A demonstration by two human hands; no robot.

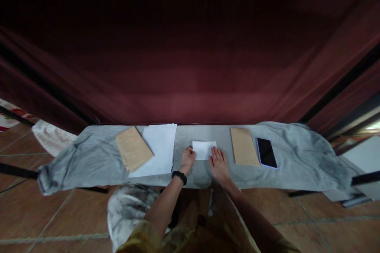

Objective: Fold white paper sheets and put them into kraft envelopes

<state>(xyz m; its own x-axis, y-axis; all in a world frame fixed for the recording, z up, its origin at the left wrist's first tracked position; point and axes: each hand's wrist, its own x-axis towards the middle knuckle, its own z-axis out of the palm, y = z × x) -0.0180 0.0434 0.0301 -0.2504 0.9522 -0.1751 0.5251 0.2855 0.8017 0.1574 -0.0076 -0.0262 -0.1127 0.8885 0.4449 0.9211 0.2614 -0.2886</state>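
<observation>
A small white folded-looking piece of paper (pixel 204 150) lies on the grey cloth in front of me. My left hand (pixel 188 157), with a black band on its wrist, pinches the paper's left edge with curled fingers. On the paper's right end my right hand (pixel 219 162) lies flat, its fingers stretched out and touching the sheet. To the left is a stack of larger white sheets (pixel 162 146), partly under a brown envelope (pixel 133 148). Right of my right hand rests another brown envelope (pixel 244 147).
A phone (pixel 266 152) with a dark screen lies beside the right-hand envelope. The grey cloth (pixel 305 158) covers a narrow bench, bunched at both ends. Behind it rises a dark red panel (pixel 190 67). Tiled floor (pixel 86 209) shows below.
</observation>
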